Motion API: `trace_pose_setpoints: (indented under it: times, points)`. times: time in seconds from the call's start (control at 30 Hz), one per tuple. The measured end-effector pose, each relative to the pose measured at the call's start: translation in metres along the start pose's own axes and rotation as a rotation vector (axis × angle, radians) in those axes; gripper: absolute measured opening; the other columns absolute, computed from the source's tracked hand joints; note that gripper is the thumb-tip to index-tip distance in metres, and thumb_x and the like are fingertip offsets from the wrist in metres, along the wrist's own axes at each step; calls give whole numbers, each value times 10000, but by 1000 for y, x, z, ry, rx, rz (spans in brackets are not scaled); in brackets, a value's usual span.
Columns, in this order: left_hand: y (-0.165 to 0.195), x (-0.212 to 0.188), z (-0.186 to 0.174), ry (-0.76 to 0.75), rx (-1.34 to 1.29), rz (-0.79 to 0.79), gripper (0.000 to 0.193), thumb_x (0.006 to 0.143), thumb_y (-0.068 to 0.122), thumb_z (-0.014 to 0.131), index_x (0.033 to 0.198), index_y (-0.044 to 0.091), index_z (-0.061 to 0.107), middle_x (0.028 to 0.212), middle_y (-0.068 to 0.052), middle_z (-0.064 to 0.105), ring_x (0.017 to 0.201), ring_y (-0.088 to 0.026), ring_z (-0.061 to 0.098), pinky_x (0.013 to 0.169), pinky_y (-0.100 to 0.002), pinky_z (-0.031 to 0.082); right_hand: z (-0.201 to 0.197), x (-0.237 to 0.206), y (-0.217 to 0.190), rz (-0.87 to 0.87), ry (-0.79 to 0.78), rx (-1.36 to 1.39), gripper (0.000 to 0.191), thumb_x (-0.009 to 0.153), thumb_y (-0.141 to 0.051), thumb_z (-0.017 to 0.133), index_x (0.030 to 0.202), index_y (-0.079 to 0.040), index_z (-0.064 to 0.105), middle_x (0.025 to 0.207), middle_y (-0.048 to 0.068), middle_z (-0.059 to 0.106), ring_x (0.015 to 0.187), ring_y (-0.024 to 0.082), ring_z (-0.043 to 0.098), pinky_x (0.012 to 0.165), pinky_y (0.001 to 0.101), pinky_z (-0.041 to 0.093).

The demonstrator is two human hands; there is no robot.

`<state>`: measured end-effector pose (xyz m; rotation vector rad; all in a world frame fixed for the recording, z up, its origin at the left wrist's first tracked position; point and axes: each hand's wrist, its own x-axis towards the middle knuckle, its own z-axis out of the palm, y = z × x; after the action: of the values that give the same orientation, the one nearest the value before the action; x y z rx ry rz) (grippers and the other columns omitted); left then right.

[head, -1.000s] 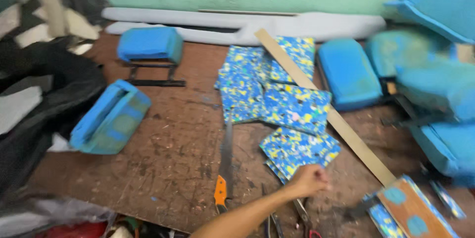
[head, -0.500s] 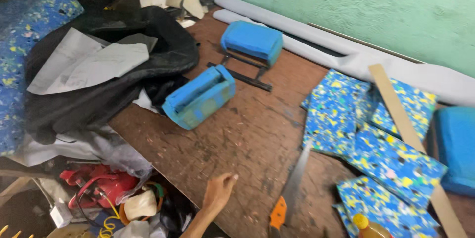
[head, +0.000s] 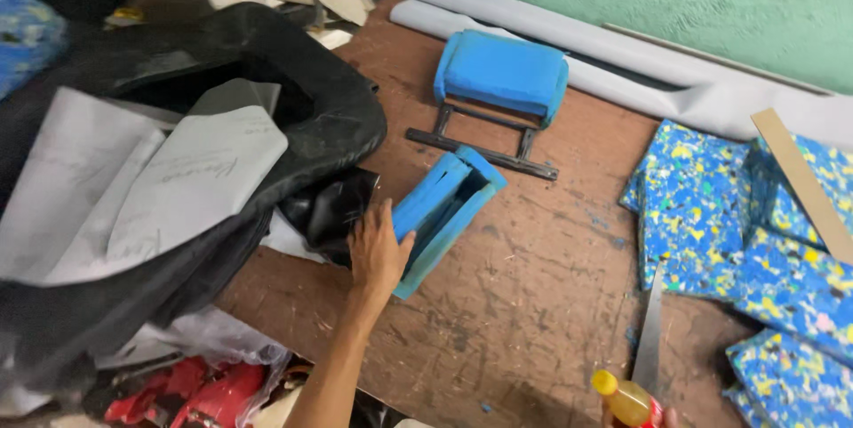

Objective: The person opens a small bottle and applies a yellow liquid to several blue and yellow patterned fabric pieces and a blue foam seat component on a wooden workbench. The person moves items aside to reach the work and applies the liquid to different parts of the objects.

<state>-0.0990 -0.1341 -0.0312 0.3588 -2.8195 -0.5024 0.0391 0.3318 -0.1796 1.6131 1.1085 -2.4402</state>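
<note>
My left hand (head: 378, 255) reaches forward and grips the near left edge of a blue foam cushion shell (head: 449, 206) that lies open-side up on the worn wooden table (head: 533, 295). My thumb rests on the foam. At the bottom edge, only the fingertips of my right hand (head: 668, 416) show, holding a small bottle of amber liquid with a yellow cap (head: 624, 400). A long knife blade (head: 650, 339) lies just right of the bottle.
A blue padded headrest (head: 502, 72) on a black metal frame lies behind the shell. Speckled blue-yellow foam sheets (head: 702, 206) and a wooden strip (head: 800, 179) lie at right. A black cover (head: 293, 144) with grey sheets (head: 178, 179) fills the left. Grey rolls (head: 640, 59) line the green wall.
The view has swung left from the speckled foam to the blue pieces. My left hand has moved forward across the table and taken hold of the blue foam shell. The bottle has come into view.
</note>
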Motion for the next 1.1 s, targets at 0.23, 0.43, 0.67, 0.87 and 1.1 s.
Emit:
trace_pose_setpoints:
  times: [0.23, 0.43, 0.67, 0.87, 1.1]
  points:
    - [7, -16, -1, -300, -36, 85, 682, 777, 335, 805, 1369, 118, 543, 1167, -219, 653, 1035, -413, 665, 832, -518, 555, 0, -45, 54, -152, -116, -151, 510, 856, -346, 732, 1270, -76, 608, 1153, 129, 698, 986, 290, 713, 761, 450, 604]
    - [29, -42, -5, -371, -44, 196, 695, 784, 348, 792, 1379, 99, 532, 1151, -231, 644, 1002, -425, 669, 780, -531, 567, 49, -37, 57, -686, 31, -972, 864, 701, -277, 857, 1384, 32, 426, 1141, 187, 690, 982, 356, 730, 805, 453, 602]
    - [55, -91, -10, -435, -105, 133, 698, 783, 382, 794, 1330, 52, 510, 1120, -234, 619, 986, -438, 657, 783, -538, 553, 107, -128, 47, -929, 249, -1418, 845, 775, -340, 893, 1418, -2, 461, 1209, 303, 579, 1043, 440, 614, 863, 512, 526]
    - [69, -114, -5, -241, -91, 343, 636, 811, 354, 785, 1295, 35, 525, 1075, -270, 644, 920, -457, 667, 738, -531, 563, 166, -166, 70, -1488, -402, -1284, 496, 764, -196, 778, 1229, -51, 681, 1287, 129, 648, 1234, 413, 530, 1041, 507, 440]
    - [13, -76, -3, -346, -486, -105, 555, 808, 232, 805, 1274, 84, 542, 939, -198, 749, 756, -351, 752, 649, -471, 582, 146, -139, 75, -1416, -335, -1476, 407, 831, -259, 734, 1202, -92, 706, 1387, 45, 610, 1250, 376, 489, 1043, 510, 382]
